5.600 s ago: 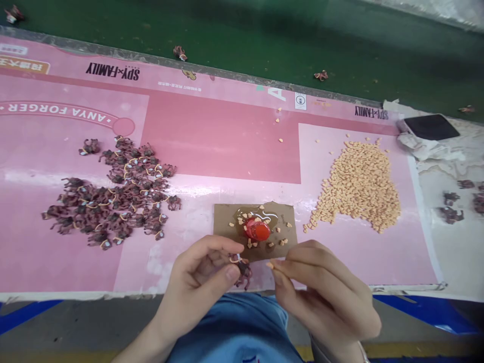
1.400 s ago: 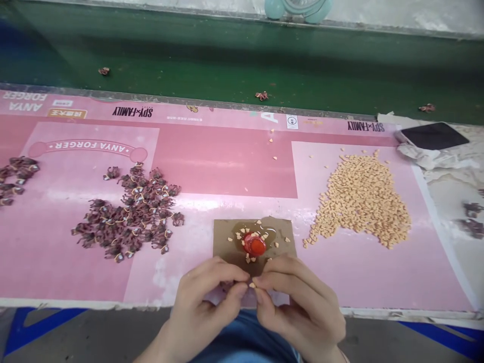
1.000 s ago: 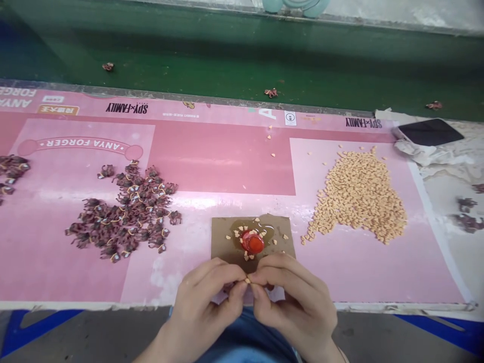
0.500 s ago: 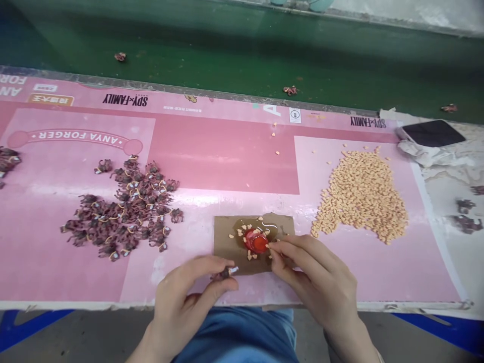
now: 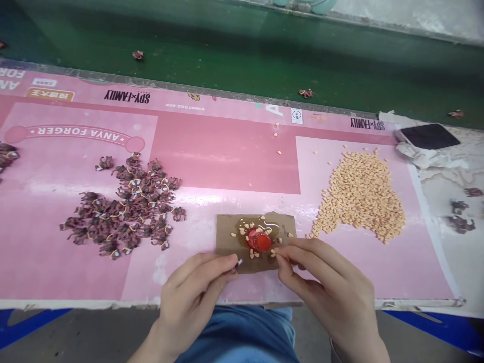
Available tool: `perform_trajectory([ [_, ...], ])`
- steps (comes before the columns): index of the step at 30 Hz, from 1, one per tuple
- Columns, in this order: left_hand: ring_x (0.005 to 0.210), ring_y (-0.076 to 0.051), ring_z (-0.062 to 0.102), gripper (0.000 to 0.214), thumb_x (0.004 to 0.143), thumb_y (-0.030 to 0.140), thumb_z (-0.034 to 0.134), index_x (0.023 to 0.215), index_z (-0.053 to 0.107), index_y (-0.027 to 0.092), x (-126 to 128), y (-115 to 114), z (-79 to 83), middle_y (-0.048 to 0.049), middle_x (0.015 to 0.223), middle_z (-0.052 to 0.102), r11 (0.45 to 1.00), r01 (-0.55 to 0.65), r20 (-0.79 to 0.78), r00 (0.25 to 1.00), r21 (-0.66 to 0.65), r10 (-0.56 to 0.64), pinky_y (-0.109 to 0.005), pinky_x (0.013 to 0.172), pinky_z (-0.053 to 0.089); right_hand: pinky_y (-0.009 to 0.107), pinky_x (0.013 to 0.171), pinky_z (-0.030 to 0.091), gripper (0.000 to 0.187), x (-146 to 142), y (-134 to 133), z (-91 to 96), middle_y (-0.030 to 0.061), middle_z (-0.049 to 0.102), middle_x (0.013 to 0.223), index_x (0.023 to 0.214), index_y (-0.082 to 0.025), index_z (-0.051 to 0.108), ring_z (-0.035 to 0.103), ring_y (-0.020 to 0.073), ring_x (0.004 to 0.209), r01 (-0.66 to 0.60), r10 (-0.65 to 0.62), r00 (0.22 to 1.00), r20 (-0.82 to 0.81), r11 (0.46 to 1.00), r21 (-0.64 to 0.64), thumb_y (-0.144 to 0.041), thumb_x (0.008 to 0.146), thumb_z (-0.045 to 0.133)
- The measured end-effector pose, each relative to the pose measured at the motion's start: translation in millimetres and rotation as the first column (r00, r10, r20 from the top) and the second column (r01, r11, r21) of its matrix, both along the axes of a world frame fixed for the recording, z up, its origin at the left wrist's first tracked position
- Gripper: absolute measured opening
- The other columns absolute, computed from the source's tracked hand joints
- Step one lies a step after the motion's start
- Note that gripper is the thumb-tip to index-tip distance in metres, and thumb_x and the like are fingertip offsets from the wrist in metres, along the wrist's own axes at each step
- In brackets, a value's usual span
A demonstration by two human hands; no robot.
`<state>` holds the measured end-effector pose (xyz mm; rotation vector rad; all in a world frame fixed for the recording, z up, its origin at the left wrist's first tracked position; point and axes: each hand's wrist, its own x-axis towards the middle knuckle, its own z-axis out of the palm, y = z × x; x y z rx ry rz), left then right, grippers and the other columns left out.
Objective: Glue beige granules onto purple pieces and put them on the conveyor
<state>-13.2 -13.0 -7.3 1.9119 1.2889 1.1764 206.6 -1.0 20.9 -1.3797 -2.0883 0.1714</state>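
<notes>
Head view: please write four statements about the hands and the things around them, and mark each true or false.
1. The left hand holds a small dark figure. True.
2. The other hand touches a phone. False: the right hand has its fingertips at a yellow piece.
3. The round red thing sits on a brown card. True.
4. The pile at the left is yellow. False: that is the dark pile; the yellow pile is at the right.
</notes>
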Motion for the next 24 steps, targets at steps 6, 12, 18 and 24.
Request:
perform_trajectory([
  [6, 0.08, -0.013, 0.08, 0.011, 0.104, 0.016, 0.056, 0.105, 0.067, 0.017, 2, -6, -4.9, -0.0066, 0.087, 0.081, 0.997, 0.013, -0.047, 0.999, 0.082, -0.009, -0.015, 0.08, 0.064, 0.016, 0.067, 0.061, 0.017, -25, -6, 14.2, -0.0004, 0.069, 0.076, 0.091, -0.021, 0.065, 0.07, 0.0092, 0.067, -0.044, 0.029, 0.968, -0.251, 0.998, -0.055, -0.004, 0.091, 0.063],
  [12, 0.083, -0.013, 0.08, 0.011, 0.103, 0.012, 0.059, 0.101, 0.07, 0.014, 2, -6, -0.4, -0.0084, 0.088, 0.08, 0.978, -0.015, -0.102, 0.994, 0.21, 0.037, -0.018, 0.084, 0.065, 0.016, 0.063, 0.06, 0.014, -36, -7, 8.5, 0.0011, 0.07, 0.074, 0.087, -0.02, 0.066, 0.069, 0.009, 0.064, -0.03, 0.012, 0.958, -0.288, 0.998, -0.056, -0.006, 0.09, 0.063],
  [18, 0.088, -0.011, 0.079, 0.013, 0.103, 0.013, 0.059, 0.099, 0.071, 0.014, 5, -5, -1.5, -0.0066, 0.091, 0.08, 0.972, -0.006, -0.134, 0.99, 0.236, 0.038, -0.016, 0.093, 0.061, 0.015, 0.067, 0.061, 0.014, -39, -7, 5.1, 0.0001, 0.072, 0.074, 0.087, -0.019, 0.067, 0.071, 0.0083, 0.064, 0.005, -0.007, 0.976, -0.219, 1.0, -0.012, -0.006, 0.091, 0.063],
  [24, 0.084, -0.011, 0.078, 0.022, 0.104, 0.009, 0.052, 0.11, 0.073, 0.015, 6, -4, 2.7, -0.005, 0.091, 0.081, 0.978, 0.038, -0.167, 0.986, 0.206, -0.003, -0.014, 0.091, 0.061, 0.019, 0.073, 0.063, 0.012, -48, -18, 2.5, 0.0038, 0.077, 0.078, 0.094, -0.016, 0.071, 0.073, 0.0121, 0.066, 0.016, -0.009, 0.997, -0.077, 0.995, 0.099, -0.008, 0.092, 0.063],
])
